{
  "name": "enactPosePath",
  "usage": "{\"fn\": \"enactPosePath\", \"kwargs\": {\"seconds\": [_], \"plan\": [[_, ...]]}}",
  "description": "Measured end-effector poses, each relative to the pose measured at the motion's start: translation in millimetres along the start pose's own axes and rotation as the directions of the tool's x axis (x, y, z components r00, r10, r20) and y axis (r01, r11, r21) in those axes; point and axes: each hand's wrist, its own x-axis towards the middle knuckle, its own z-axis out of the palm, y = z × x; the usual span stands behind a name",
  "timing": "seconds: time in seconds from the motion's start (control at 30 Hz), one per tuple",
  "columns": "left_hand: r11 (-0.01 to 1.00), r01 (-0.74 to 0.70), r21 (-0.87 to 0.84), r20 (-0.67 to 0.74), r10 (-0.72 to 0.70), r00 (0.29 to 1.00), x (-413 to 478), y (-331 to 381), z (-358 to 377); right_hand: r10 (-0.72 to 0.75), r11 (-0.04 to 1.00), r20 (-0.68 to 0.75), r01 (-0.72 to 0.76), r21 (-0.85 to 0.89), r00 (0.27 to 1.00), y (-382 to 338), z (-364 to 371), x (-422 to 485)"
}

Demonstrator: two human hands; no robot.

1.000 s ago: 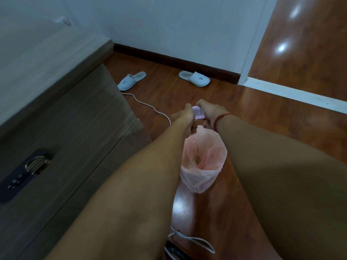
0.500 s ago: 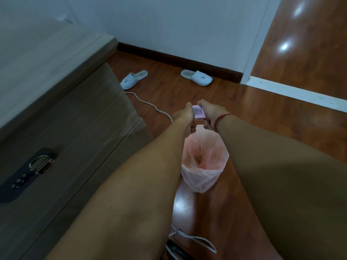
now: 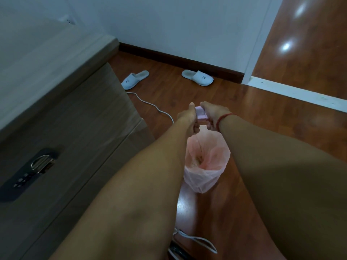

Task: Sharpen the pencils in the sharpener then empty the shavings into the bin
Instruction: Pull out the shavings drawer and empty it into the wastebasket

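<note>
Above the pink-lined bin (image 3: 206,177), both hands' closed grip pinches a small pale-pink sharpener (image 3: 201,113).

Dim, bluish indoor light; two ceiling-lamp glares on the glossy wooden floor (image 3: 293,53); wide-angle bending at edges; soft overall focus.

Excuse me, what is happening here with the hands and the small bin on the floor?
A person holds a small pink sharpener between the left hand and the right hand, just above the far rim of a bin lined with a pink bag. Some pale bits lie at the bottom of the bag. Two white slippers and a white cable lie on the wooden floor.
</note>
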Motion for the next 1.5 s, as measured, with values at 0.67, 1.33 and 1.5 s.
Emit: {"fn": "enactPosePath", "kwargs": {"seconds": [0.67,1.33,1.5], "plan": [[0.996,0.037,0.085,0.033,-0.04,0.999,7,3,0,0.057,0.998,-0.005,-0.056,0.035,0.998,-3,-5,-7],[0.846,-0.451,0.285,-0.04,0.481,0.876,-34,37,-7,-0.184,0.981,0.173,0.169,0.097,0.968,-48,-30,-91],[0.712,-0.647,0.272,-0.034,0.679,0.733,-66,66,-8,-0.324,0.945,0.111,0.316,0.087,0.939,-80,-38,-129]]}}
